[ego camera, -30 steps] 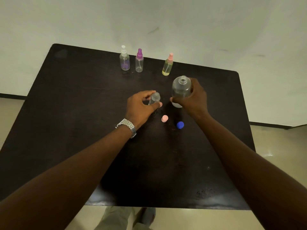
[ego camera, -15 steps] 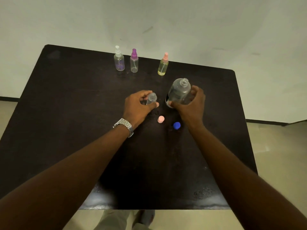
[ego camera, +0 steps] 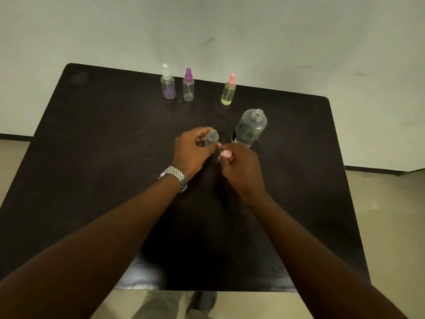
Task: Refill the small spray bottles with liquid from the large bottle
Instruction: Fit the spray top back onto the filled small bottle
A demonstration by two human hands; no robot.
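A small clear bottle (ego camera: 212,137) with no cap stands upright mid-table, and my left hand (ego camera: 192,153) grips it. Just to its right, my right hand (ego camera: 241,168) pinches a pink spray cap (ego camera: 225,154) close to the table surface. The large clear bottle (ego camera: 250,128), uncapped, stands upright on the table behind my right hand with nothing touching it. The blue cap is hidden under my right hand.
Three capped spray bottles stand at the far edge of the dark table (ego camera: 103,143): a white-topped one (ego camera: 167,82), a purple-topped one (ego camera: 188,85) and a pink-topped one with yellow liquid (ego camera: 228,90). A pale wall rises behind.
My right hand set the large bottle down, let go of it and moved to the pink cap, which it now pinches. My left hand stayed on the small bottle.
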